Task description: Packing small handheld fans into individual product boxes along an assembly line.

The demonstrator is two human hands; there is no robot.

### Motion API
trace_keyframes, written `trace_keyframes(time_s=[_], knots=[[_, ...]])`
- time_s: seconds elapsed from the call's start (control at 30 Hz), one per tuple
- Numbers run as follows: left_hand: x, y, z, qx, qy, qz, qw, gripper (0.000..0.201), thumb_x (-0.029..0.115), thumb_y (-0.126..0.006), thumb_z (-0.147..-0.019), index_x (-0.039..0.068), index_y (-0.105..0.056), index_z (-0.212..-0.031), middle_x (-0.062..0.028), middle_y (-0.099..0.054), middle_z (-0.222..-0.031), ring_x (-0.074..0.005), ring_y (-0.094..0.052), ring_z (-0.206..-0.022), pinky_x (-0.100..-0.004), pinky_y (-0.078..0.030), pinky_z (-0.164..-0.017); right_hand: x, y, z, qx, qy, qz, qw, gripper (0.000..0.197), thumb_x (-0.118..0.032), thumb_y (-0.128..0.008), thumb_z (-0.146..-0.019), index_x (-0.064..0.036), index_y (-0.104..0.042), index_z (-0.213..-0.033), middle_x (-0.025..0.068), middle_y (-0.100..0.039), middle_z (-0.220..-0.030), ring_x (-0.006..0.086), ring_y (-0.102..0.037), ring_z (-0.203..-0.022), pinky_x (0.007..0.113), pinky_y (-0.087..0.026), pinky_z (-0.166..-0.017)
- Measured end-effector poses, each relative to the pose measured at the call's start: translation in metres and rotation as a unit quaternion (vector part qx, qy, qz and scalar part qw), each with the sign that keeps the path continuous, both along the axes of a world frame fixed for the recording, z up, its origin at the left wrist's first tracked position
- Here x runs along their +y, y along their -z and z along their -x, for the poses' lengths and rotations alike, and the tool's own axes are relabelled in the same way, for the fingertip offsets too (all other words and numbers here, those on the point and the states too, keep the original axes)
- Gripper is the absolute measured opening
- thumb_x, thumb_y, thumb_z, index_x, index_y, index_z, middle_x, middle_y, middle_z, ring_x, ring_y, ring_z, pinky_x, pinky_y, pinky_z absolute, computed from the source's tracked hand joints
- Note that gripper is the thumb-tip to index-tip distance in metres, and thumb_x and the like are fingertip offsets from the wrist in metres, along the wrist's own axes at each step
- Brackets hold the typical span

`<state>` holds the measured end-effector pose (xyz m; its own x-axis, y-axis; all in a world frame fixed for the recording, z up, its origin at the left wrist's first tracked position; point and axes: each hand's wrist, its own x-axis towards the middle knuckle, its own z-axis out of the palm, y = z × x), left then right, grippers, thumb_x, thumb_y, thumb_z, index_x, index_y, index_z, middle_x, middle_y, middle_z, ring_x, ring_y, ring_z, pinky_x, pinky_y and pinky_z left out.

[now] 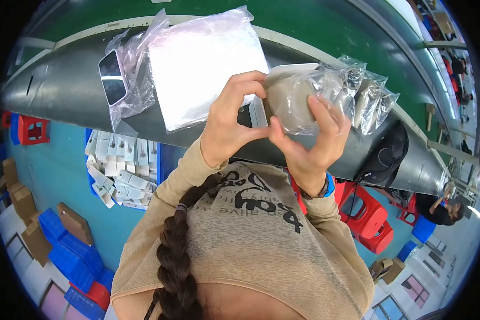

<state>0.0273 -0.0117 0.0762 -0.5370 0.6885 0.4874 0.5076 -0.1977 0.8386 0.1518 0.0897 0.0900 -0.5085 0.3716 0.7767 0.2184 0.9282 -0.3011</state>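
Observation:
Above the dark bench, both hands are closed around a round beige item in a clear plastic bag [290, 105]. White card panels, seemingly of a small box [257, 113], show behind it and along its left side. My left hand [230, 116] grips the box panel at the left, its fingertips bent over the upper edge. With fingers on the bag's front, my right hand [319, 140] holds the bagged item from the right, its thumb near my left thumb. More clear bags with beige contents [372, 104] lie just to the right.
A white stack in clear plastic [202, 66] lies on the bench [184, 137], with a phone [112, 78] on crumpled plastic at its left. A black cap or bag [388, 156] sits right. Below are a blue bin [165, 160] by several white boxes and red stools [365, 213].

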Motion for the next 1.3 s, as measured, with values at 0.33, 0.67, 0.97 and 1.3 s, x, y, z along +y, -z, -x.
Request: trace_keyframes(time_s=[0.33,0.67,0.97,1.3], knots=[[0.002,0.006,0.002,-0.015,0.024,-0.014,0.999,0.056,0.004,-0.083,-0.055,0.007,-0.052,-0.101,-0.0145,-0.055,-0.122,-0.0322,-0.055,-0.111,-0.0368,-0.046,-0.093,0.003,-0.037,-0.001,-0.211,0.07,-0.064,0.973,0.064,-0.049,-0.08,-0.061,-0.012,-0.061,-0.11,0.0036,-0.058,-0.098,0.022,-0.053,-0.092,0.036,-0.027,-0.087],[0.004,0.005,0.007,0.042,0.022,-0.007,0.999,0.061,0.009,-0.086,-0.057,0.008,-0.053,-0.107,-0.0141,-0.054,-0.124,-0.0326,-0.054,-0.114,-0.0375,-0.046,-0.095,0.024,-0.043,-0.009,-0.273,-0.051,-0.031,0.96,0.055,-0.06,-0.066,-0.067,-0.0138,-0.066,-0.098,0.0076,-0.054,-0.114,0.0246,-0.049,-0.105,0.042,-0.026,-0.094],[0.004,0.012,0.009,-0.001,0.05,-0.018,0.999,0.056,0.007,-0.084,-0.062,0.007,-0.055,-0.11,-0.0151,-0.053,-0.131,-0.0315,-0.053,-0.12,-0.0378,-0.044,-0.098,0.026,-0.015,-0.009,-0.22,-0.09,-0.126,0.963,0.032,-0.035,-0.065,-0.077,-0.0128,-0.068,-0.1,-0.0002,-0.066,-0.103,0.0188,-0.059,-0.109,0.045,-0.021,-0.102],[0.009,0.013,-0.003,-0.062,0.055,-0.048,0.995,0.052,0.003,-0.079,-0.065,0.007,-0.053,-0.11,-0.018,-0.052,-0.132,-0.0322,-0.053,-0.119,-0.038,-0.043,-0.099,0.04,0.015,0.001,0.043,-0.227,0.27,0.935,0.06,-0.001,-0.067,-0.071,-0.0035,-0.041,-0.125,0.0188,-0.041,-0.13,0.0302,-0.042,-0.12,0.041,-0.035,-0.101]])
